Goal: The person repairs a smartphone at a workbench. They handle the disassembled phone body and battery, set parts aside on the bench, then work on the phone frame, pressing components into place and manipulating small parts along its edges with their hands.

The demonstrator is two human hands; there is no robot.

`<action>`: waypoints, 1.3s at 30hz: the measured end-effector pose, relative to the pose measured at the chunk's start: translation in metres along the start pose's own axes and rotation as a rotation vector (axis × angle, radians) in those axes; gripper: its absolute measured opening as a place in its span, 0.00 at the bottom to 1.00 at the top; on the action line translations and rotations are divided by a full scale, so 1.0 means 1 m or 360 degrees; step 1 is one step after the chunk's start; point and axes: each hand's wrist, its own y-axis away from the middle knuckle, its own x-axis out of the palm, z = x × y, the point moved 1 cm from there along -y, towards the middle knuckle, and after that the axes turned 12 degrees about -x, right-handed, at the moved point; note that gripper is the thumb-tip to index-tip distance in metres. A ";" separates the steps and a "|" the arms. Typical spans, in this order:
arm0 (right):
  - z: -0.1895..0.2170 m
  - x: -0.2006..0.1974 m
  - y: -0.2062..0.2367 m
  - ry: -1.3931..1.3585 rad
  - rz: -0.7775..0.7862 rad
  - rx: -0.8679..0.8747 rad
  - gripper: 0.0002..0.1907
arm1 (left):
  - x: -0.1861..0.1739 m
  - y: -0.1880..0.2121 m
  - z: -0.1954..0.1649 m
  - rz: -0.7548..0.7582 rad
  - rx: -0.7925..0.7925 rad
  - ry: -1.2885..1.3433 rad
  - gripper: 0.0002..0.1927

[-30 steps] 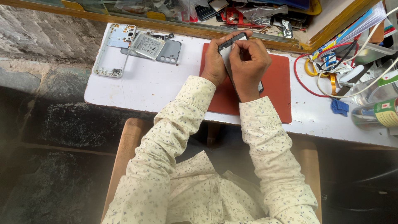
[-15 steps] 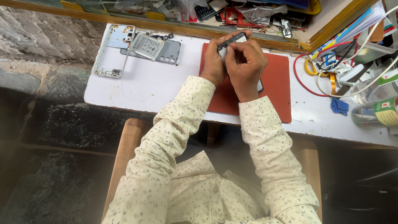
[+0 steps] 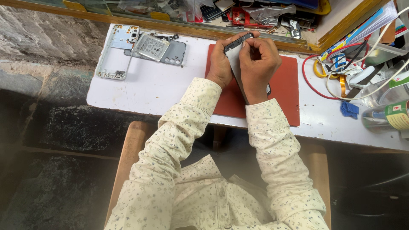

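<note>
- Since a second ago: your hands and the phone panel (image 3: 237, 53) sit much as before, raised over the red mat (image 3: 281, 96).
- Left hand (image 3: 220, 63): clamped on the panel's left edge.
- Right hand (image 3: 260, 66): fingers closed on its right edge; keep pressure even, avoid flexing it.
- Left of mat: stripped phone frame (image 3: 114, 53), back cover (image 3: 172, 53).
- Right of mat: tangled cables (image 3: 341, 81).

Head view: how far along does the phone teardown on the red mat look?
Done: a bare phone frame, a battery and a grey back cover already lie apart on the white table. In hand: left hand and right hand hold a phone tilted above the red mat. Left: this phone looks unopened.
</note>
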 end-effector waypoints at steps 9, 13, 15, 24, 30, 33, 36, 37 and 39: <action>0.000 0.000 0.000 -0.0048 -0.0018 0.0070 0.02 | 0.000 0.002 0.000 0.0072 0.0008 0.0017 0.32; 0.000 -0.002 0.001 -0.0007 0.0020 -0.0002 0.03 | 0.001 0.002 0.000 -0.0007 -0.0010 0.0021 0.32; -0.001 -0.001 0.002 0.0002 -0.0004 0.0019 0.03 | 0.002 0.002 0.000 0.0044 0.0009 -0.0015 0.32; -0.011 0.001 -0.001 0.0017 -0.0131 0.0120 0.02 | -0.005 -0.004 0.003 -0.0055 -0.0028 0.0093 0.29; -0.011 0.002 -0.005 0.0069 -0.0163 0.0188 0.03 | -0.002 -0.003 0.002 -0.0206 0.0010 -0.0003 0.28; -0.012 0.003 -0.006 0.0113 -0.0184 0.0230 0.04 | 0.005 0.000 0.000 -0.0175 0.0066 0.0002 0.28; -0.019 0.002 -0.006 0.0159 -0.0186 0.0316 0.05 | 0.012 0.003 -0.003 -0.0177 0.0002 -0.0101 0.32; -0.022 0.002 -0.005 0.0164 -0.0178 0.0377 0.05 | 0.014 0.004 -0.004 -0.0190 0.0000 -0.0123 0.30; -0.030 0.001 -0.002 0.0163 -0.0156 0.0374 0.05 | 0.018 0.005 -0.005 -0.0228 0.0009 -0.0175 0.28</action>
